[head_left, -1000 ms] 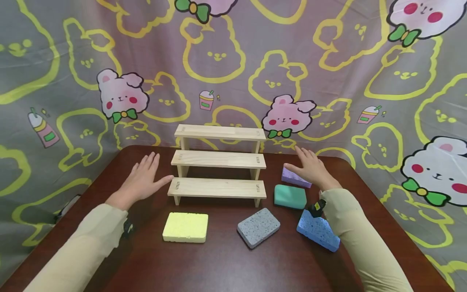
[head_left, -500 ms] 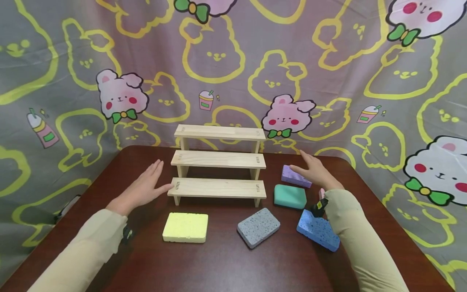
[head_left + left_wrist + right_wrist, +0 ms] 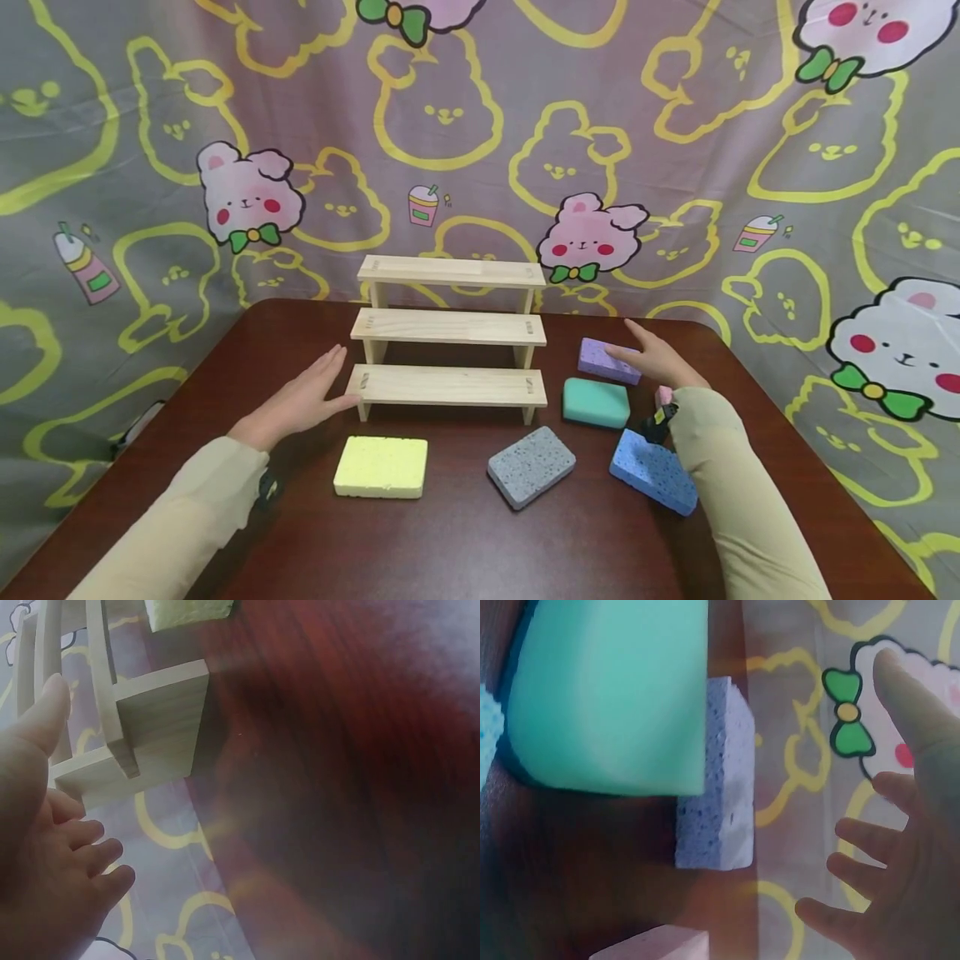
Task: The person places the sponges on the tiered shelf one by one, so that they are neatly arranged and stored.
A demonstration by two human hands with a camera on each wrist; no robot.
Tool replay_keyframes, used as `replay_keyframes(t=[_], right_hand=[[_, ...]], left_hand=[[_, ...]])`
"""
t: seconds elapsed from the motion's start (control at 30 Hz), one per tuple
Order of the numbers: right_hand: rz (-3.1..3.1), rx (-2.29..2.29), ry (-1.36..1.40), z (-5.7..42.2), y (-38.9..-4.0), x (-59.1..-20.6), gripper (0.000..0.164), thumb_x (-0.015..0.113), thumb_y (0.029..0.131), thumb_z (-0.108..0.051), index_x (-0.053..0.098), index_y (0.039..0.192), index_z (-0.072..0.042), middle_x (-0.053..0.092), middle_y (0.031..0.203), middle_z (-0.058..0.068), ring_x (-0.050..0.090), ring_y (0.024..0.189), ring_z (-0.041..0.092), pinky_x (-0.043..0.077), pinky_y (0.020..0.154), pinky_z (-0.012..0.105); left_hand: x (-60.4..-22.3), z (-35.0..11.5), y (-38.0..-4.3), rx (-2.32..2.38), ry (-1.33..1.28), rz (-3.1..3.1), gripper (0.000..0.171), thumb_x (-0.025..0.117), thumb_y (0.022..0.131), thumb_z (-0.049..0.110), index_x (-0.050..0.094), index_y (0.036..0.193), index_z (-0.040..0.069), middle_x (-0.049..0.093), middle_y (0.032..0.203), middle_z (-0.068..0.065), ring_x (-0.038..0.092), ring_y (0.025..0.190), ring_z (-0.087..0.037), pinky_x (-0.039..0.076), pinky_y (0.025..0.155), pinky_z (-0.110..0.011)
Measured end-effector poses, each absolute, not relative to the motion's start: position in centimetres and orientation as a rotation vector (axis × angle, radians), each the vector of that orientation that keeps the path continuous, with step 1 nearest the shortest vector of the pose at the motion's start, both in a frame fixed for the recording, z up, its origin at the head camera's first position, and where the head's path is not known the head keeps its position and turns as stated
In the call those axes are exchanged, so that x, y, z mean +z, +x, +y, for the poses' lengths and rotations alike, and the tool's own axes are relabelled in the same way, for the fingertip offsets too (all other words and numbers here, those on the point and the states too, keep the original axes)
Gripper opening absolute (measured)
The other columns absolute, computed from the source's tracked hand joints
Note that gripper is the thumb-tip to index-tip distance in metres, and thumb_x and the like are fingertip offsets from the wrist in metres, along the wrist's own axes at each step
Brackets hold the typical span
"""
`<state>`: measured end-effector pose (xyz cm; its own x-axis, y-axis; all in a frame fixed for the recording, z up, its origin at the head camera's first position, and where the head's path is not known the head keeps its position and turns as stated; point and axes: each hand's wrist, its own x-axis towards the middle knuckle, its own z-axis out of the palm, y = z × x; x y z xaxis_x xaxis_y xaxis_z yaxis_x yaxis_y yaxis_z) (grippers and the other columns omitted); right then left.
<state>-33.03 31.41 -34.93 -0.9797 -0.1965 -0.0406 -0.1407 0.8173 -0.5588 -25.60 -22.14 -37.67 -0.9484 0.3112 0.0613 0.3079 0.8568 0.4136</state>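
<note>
My left hand [image 3: 296, 402] reaches over the table, fingers extended and holding nothing, its thumb overlapping the left end of a three-step wooden rack [image 3: 450, 383] in the head view. Below it lies a yellow sponge [image 3: 381, 467]. My right hand [image 3: 658, 360], also holding nothing, has its fingers spread above the table; thumb and fingers overlap a purple sponge [image 3: 600, 358]. Nearer to me lie a green sponge [image 3: 596, 403], a grey sponge [image 3: 532, 467] and a blue sponge [image 3: 651, 471]. A pink sponge [image 3: 656, 945] is mostly hidden by the right wrist in the head view.
The rack's middle step [image 3: 450, 327] and top step [image 3: 453, 271] rise toward the back of the dark brown table [image 3: 450, 550]. A grey curtain [image 3: 480, 108] with yellow outlines and cartoon rabbits hangs close behind and at both sides.
My left hand has moved a little right and toward me. My right hand has drawn slightly right and down, showing more of the purple and pink sponges. The sponges and rack stay put.
</note>
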Motion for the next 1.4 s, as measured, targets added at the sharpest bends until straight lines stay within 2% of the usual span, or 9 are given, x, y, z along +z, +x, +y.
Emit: replay_keyframes(t=[0.17, 0.4, 0.53, 0.67, 0.83, 0.93, 1.17, 1.4], right_hand=[[2.861, -0.9, -0.24, 32.1, -33.2, -35.5, 0.09, 0.054, 0.087, -0.054, 0.008, 0.148, -0.004, 0.013, 0.146, 0.029, 0.018, 0.13, 0.047, 0.02, 0.1, 0.065], [2.838, -0.931, -0.272, 32.0, -33.0, -36.2, 0.077, 0.057, 0.091, -0.035, 0.017, 0.144, 0.005, 0.021, 0.141, 0.034, 0.025, 0.126, 0.049, 0.026, 0.098, 0.063], [2.835, -0.887, -0.254, 32.2, -33.4, -37.0, 0.074, 0.057, 0.091, -0.037, 0.025, 0.142, 0.006, 0.027, 0.138, 0.035, 0.03, 0.124, 0.049, 0.031, 0.096, 0.061], [2.82, -0.853, -0.241, 32.3, -33.6, -37.5, 0.072, 0.058, 0.09, -0.038, 0.029, 0.14, 0.006, 0.027, 0.138, 0.035, 0.032, 0.121, 0.048, 0.037, 0.092, 0.06], [2.801, -0.891, -0.238, 32.0, -33.5, -37.6, 0.069, 0.059, 0.091, -0.03, 0.029, 0.139, 0.008, 0.026, 0.138, 0.036, 0.028, 0.123, 0.049, 0.032, 0.095, 0.062], [2.831, -0.862, -0.238, 31.8, -33.5, -37.6, 0.065, 0.06, 0.09, -0.026, 0.033, 0.136, 0.012, 0.032, 0.134, 0.036, 0.031, 0.121, 0.048, 0.03, 0.097, 0.06], [2.891, -0.717, -0.236, 31.6, -33.8, -38.0, 0.054, 0.061, 0.089, -0.022, 0.043, 0.127, 0.014, 0.044, 0.125, 0.034, 0.04, 0.114, 0.047, 0.033, 0.096, 0.058], [2.929, -0.724, -0.176, 31.7, -34.0, -38.2, 0.048, 0.066, 0.085, -0.021, 0.051, 0.12, 0.009, 0.049, 0.118, 0.032, 0.047, 0.102, 0.042, 0.04, 0.09, 0.055]], left_hand=[[-38.0, -22.0, -25.5, 0.66, 0.518, 3.012, 0.089, 0.061, 0.087, 0.041, 0.015, 0.142, -0.011, 0.012, 0.147, -0.029, 0.012, 0.134, -0.042, 0.018, 0.105, -0.057], [-38.2, -21.7, -25.3, 0.661, 0.577, 3.002, 0.085, 0.062, 0.087, 0.037, 0.018, 0.141, -0.011, 0.015, 0.146, -0.029, 0.015, 0.133, -0.043, 0.019, 0.104, -0.056], [-38.5, -21.6, -25.3, 0.661, 0.59, 3.004, 0.083, 0.062, 0.088, 0.034, 0.018, 0.141, -0.011, 0.016, 0.146, -0.029, 0.016, 0.133, -0.042, 0.02, 0.105, -0.055], [-38.8, -21.5, -25.4, 0.655, 0.594, 2.992, 0.08, 0.061, 0.089, 0.034, 0.019, 0.142, -0.01, 0.015, 0.147, -0.028, 0.015, 0.134, -0.041, 0.02, 0.105, -0.054], [-39.0, -21.4, -25.4, 0.653, 0.619, 2.985, 0.077, 0.059, 0.091, 0.032, 0.02, 0.141, -0.01, 0.016, 0.147, -0.027, 0.016, 0.133, -0.04, 0.021, 0.104, -0.055], [-39.0, -21.4, -25.4, 0.653, 0.63, 2.984, 0.074, 0.058, 0.091, 0.031, 0.021, 0.141, -0.01, 0.017, 0.146, -0.027, 0.017, 0.133, -0.041, 0.022, 0.104, -0.055], [-39.0, -21.4, -25.2, 0.648, 0.663, 2.987, 0.07, 0.056, 0.093, 0.029, 0.023, 0.141, -0.01, 0.018, 0.146, -0.027, 0.018, 0.133, -0.041, 0.024, 0.104, -0.054], [-39.0, -21.3, -25.2, 0.619, 0.675, 3.009, 0.064, 0.055, 0.094, 0.024, 0.027, 0.139, -0.01, 0.02, 0.146, -0.026, 0.02, 0.132, -0.041, 0.025, 0.103, -0.054]])
